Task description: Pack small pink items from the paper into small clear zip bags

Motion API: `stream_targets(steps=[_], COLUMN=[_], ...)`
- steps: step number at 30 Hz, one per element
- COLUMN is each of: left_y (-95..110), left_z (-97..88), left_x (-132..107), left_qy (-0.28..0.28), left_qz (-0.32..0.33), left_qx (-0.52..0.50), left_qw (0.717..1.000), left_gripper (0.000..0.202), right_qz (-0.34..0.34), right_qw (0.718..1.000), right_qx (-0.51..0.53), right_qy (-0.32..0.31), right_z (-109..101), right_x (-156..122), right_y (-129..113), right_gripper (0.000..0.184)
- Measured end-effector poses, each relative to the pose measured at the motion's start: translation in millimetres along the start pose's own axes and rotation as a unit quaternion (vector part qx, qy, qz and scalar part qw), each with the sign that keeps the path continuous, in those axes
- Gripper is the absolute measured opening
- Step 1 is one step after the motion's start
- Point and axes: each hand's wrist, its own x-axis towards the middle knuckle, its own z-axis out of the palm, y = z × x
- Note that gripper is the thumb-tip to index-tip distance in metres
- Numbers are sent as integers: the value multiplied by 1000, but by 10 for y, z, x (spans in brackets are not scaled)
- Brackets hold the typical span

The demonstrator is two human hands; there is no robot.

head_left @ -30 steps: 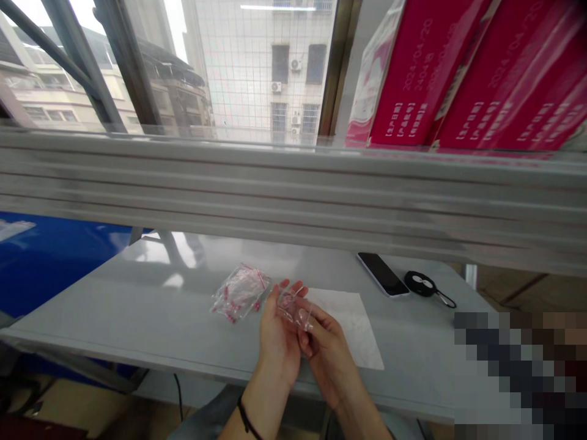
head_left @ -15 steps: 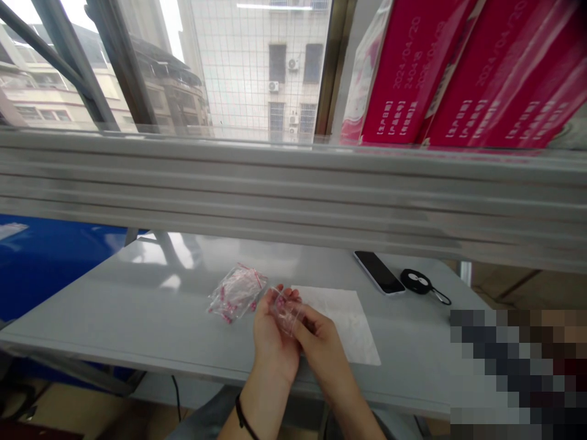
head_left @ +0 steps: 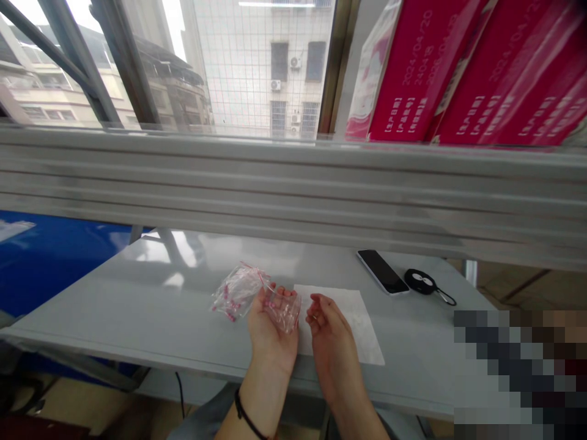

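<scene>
The grey tabletop (head_left: 137, 305) spans the lower half of the view; its near edge runs left to right below the wrists. A grey shelf rail (head_left: 293, 183) crosses above it and carries red boxes (head_left: 458, 73), which are cut off at the top and right. A white sheet (head_left: 362, 330) lies flat near the middle of the near edge. A heap of clear bags (head_left: 236, 288) with pink parts sits just left of the sheet. A dark phone (head_left: 382, 271) and a black round pouch (head_left: 422, 282) lie toward the far right corner.

The left hand (head_left: 270, 333) is palm up over the near edge, between the heap and the sheet. Its fingers curl over the far side of the small clear bag (head_left: 285, 310), cupping it. The bag's long axis appears to run across the fingers, roughly parallel to the near edge. The clear film makes its outline and opening hard to make out.

The right hand (head_left: 332, 339) hangs just beside the bag, apart from it, over the sheet. Its fingers are curled inward; whether the fingertips pinch anything cannot be told.

A pixelated block (head_left: 518, 366) hides the near right corner.
</scene>
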Motion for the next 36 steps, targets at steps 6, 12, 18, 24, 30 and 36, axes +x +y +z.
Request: stream_targets(steps=[6, 12, 18, 24, 30, 36], left_y=[-122, -217, -235, -173, -76, -159], left_z=[10, 13, 16, 64, 6, -111], left_x=[-77, -134, -61, -95, -36, 80], left_qy=[-45, -132, -125, -118, -64, -21], left_qz=[5, 39, 58, 78, 44, -92], left_qx=[44, 122, 143, 84, 133, 195], left_qw=[998, 983, 980, 986, 988, 976], left_gripper=[18, 24, 27, 21, 9, 3], right_qz=[109, 142, 159, 130, 18, -159], right_qw=[992, 980, 970, 974, 994, 951], right_qx=[68, 140, 184, 171, 110, -262], right_qy=[-9, 8, 25, 65, 3, -35], right_z=[103, 265, 321, 215, 70, -190], right_x=[-13, -63, 2, 118, 378, 527], right_y=[73, 129, 185, 48, -358, -348], right_gripper=[26, 30, 33, 31, 19, 30])
